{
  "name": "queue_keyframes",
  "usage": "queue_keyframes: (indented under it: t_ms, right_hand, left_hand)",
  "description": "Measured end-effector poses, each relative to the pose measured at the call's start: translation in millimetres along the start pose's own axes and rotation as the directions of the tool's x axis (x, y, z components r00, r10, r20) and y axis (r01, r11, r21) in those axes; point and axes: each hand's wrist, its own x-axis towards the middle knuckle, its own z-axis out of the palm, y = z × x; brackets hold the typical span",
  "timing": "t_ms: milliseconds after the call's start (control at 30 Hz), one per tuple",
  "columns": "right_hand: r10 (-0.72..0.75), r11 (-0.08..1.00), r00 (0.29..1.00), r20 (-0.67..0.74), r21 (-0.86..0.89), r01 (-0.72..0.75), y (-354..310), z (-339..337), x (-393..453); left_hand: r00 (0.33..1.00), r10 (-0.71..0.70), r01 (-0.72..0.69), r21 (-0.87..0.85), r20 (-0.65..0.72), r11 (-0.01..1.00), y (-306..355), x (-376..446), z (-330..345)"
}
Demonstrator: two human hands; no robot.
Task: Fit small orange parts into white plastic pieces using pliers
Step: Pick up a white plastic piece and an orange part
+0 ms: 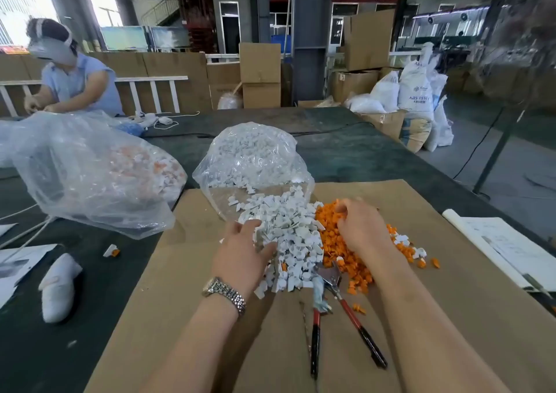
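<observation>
From the head view, a brown cardboard sheet point(186, 287) covers the near part of the dark bench point(376, 151), and the work lies on it. A pile of white plastic pieces point(285, 230) spills out of a clear plastic bag point(252, 154) that stands at the far edge of the cardboard, its mouth turned toward the person. Just right of that pile, touching it, is a heap of small orange parts point(334, 242), with a few strays scattered toward the cardboard's right edge. The left hand point(240, 257), a metal watch point(224, 291) on its wrist, rests on the left flank of the white pile with fingers spread wide and relaxed among the pieces, gripping nothing that can be made out. The right hand point(358, 224) lies on top of the orange heap, fingers bent down into the parts; whether it pinches one cannot be told. The pliers point(334, 305) lie untouched on the cardboard between the two forearms, handles spread and pointing to the near edge, head against the foot of both piles. At the bench's left edge sits a larger clear bag point(90, 175) holding mixed white and orange pieces. One assembled piece point(111, 251) lies alone on the bench left of the cardboard. Another person point(72, 76) sits at the far left corner.
</observation>
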Motion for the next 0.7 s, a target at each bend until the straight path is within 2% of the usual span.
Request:
queue_keyframes:
  t_ms: [67,133,500,600,700]
  right_hand:
    - [0.016,0.996,1.000,0.010,-0.084,-0.015,1,4,-2]
    - [-0.002,0.988,1.000,0.031,-0.152,0.007,3,12,-9]
    - [-0.083,0.976,0.989,-0.122,-0.212,0.055,3,27,-23]
    - [-0.057,0.988,0.978,-0.201,-0.152,0.026,6,24,-25]
    - [0.006,0.999,0.967,-0.253,0.041,0.005,6,23,-25]
  left_hand:
    - [1.000,0.020,-0.020,0.097,0.001,0.995,3,2,1]
    - [0.999,0.046,-0.047,0.108,0.006,0.993,3,0,5]
    - [0.987,0.126,-0.136,-0.109,-0.096,0.985,5,-4,12]
    - [0.978,0.138,-0.158,-0.128,-0.155,0.979,4,-6,11]
    - [0.963,0.144,-0.194,-0.218,-0.226,0.956,6,-8,10]
